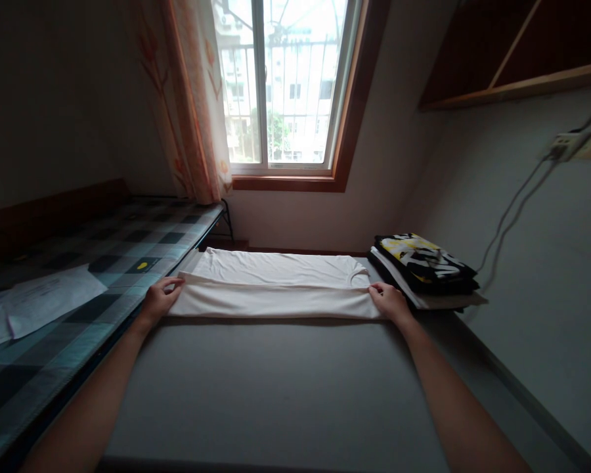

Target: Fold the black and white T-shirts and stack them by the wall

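A white T-shirt (276,302) lies sideways across the far part of a grey table (276,387), its near side folded over in a long strip. The round neckline shows at its right end. My left hand (161,301) pinches the strip's left end between thumb and fingers. At the right end, my right hand (389,301) grips the strip's edge the same way. The strip is stretched fairly straight between both hands, and the layer beyond it is lightly wrinkled.
Folded clothes (423,266) are stacked at the table's far right, by the wall. To the left is a bed with a checked mattress (142,243) and papers (54,299). A window (285,85) and curtain (192,98) are ahead; cables (512,197) hang from a right-hand socket.
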Demonstrator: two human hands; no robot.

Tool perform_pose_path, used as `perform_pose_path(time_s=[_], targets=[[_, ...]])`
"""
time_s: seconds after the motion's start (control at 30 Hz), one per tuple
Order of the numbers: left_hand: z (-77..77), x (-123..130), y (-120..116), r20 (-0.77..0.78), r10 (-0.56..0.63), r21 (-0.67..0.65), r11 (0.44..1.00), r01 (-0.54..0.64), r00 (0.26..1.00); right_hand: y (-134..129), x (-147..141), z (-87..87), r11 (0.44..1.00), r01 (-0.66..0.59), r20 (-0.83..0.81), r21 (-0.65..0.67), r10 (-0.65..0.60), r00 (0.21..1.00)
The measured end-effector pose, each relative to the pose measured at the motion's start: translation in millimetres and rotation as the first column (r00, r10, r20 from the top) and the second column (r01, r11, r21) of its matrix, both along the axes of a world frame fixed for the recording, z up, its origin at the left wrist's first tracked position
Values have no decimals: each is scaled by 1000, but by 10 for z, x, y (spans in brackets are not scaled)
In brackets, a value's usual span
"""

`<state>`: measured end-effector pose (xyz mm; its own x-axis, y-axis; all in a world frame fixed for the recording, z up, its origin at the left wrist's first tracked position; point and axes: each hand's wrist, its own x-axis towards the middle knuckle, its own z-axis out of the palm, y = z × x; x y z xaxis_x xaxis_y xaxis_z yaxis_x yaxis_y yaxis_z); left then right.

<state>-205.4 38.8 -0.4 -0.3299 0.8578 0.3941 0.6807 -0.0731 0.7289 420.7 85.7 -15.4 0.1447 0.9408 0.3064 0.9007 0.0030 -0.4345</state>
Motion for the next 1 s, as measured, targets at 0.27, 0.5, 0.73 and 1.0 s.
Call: perform_pose_path(time_s=[0.27, 0.5, 0.73, 1.0], targets=[[-18, -72, 16, -215, 115, -97, 986, -138, 970, -119, -166, 35, 996, 79, 150, -37, -72, 986], [13, -10, -12, -238, 122, -114, 982, -153, 964, -164, -195, 70, 992, 99, 206, 76, -113, 972], [22, -32, -43, -271, 144, -77, 982, -170, 952, -122, -301, 107, 950, -266, 140, 164, 244, 960], [-136, 637, -21, -482, -302, -127, 953, 276, 822, -234, -707, 87, 875, -474, 143, 92, 460, 876]])
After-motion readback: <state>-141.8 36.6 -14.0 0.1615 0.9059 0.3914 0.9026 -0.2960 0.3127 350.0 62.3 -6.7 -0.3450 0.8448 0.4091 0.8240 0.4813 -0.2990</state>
